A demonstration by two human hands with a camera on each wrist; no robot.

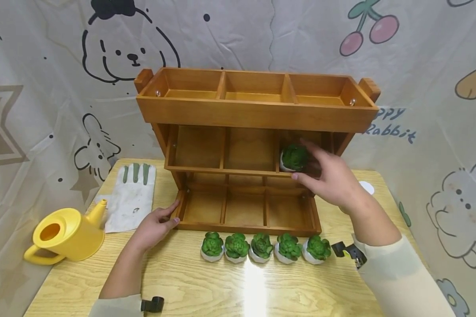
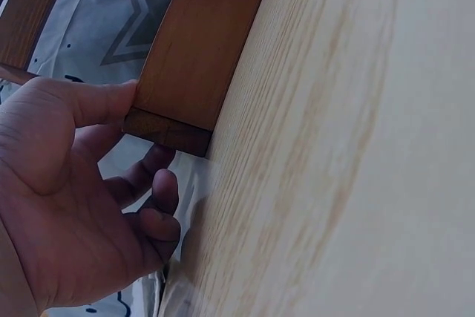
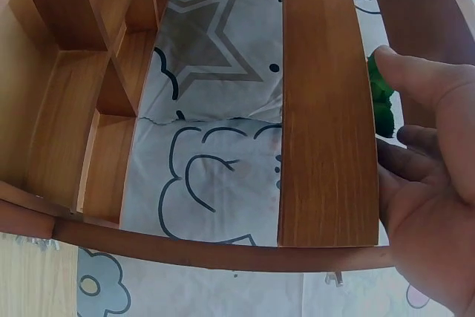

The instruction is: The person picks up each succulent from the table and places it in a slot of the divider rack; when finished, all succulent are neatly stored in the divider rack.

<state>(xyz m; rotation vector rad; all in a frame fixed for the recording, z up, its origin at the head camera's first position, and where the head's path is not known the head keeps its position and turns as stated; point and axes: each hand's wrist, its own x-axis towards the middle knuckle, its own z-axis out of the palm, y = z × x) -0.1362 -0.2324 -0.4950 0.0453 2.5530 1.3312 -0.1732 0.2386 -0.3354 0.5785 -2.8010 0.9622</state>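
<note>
A potted green succulent [image 1: 294, 157] in a white pot sits in the right compartment of the middle tier of a wooden three-tier shelf [image 1: 258, 115]. My right hand [image 1: 328, 176] reaches round its right side, fingers beside the leaves and thumb extended at the tier's front edge. Only a sliver of those leaves [image 3: 383, 102] shows past the board in the right wrist view. My left hand [image 1: 156, 226] pinches the bottom tier's left front corner [image 2: 169, 128] between thumb and fingers. Several more potted succulents [image 1: 262, 246] stand in a row before the shelf.
A yellow watering can [image 1: 69, 235] stands at the table's left side. Beside it lies a white work glove [image 1: 132, 200] with green fingertips. Behind the shelf hangs a printed curtain [image 1: 238, 35]. A white round object [image 1: 366, 187] lies right of the shelf.
</note>
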